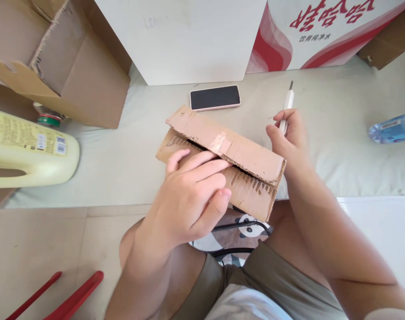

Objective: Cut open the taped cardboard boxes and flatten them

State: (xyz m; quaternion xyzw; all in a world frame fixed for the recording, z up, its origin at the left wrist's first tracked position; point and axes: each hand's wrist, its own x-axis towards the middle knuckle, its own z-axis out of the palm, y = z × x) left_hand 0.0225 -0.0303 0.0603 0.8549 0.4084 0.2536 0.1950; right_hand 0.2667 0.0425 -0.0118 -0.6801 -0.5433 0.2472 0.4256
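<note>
A torn brown cardboard piece with a strip of tape lies folded at the edge of a pale padded surface, above my knees. My left hand rests on its near flap, fingers laid across the gap between the two flaps and thumb pressed against the lower edge. My right hand is just right of the cardboard, closed around a slim white utility knife whose dark tip points away from me.
A black-screened phone lies behind the cardboard. An open brown carton stands far left, with a yellow jug lying before it. White and red-printed boxes stand at the back, a blue water bottle far right, red bars on the floor.
</note>
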